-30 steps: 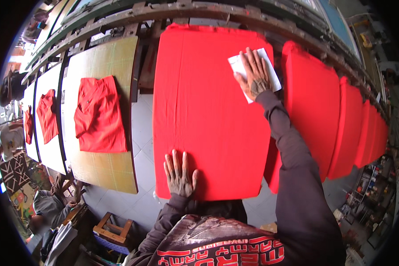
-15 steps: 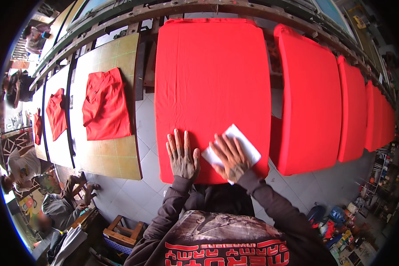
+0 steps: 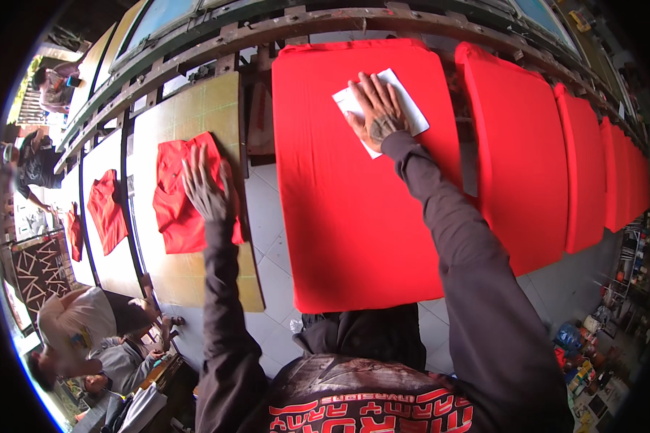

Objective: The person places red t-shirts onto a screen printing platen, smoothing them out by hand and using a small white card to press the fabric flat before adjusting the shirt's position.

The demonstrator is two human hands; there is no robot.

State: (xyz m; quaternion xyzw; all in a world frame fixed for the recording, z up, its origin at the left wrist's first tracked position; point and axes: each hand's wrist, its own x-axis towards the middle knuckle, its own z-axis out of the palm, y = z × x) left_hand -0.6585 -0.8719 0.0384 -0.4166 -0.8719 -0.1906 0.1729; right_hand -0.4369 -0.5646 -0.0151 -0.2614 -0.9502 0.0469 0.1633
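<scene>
My right hand (image 3: 375, 112) lies flat on a white sheet (image 3: 412, 110), its fingers stretched out. The sheet rests at an angle near the far end of a board covered in smooth red fabric (image 3: 361, 224), which stands right in front of me. On the board to the left lies a loosely folded red garment (image 3: 180, 227). My left hand (image 3: 209, 189) is over that garment, fingers extended and spread, seeming to touch its right side. No grip shows in either hand.
More red-covered boards (image 3: 513, 166) line up to the right. Pale boards (image 3: 101, 270) with folded red garments extend leftward. A dark metal rail (image 3: 296, 25) runs along the far side. People (image 3: 79, 325) are at the left, and containers (image 3: 570, 335) clutter the lower right.
My right hand has slid the white sheet away from me, up the red board. My left hand has left that board and moved left onto the folded garment.
</scene>
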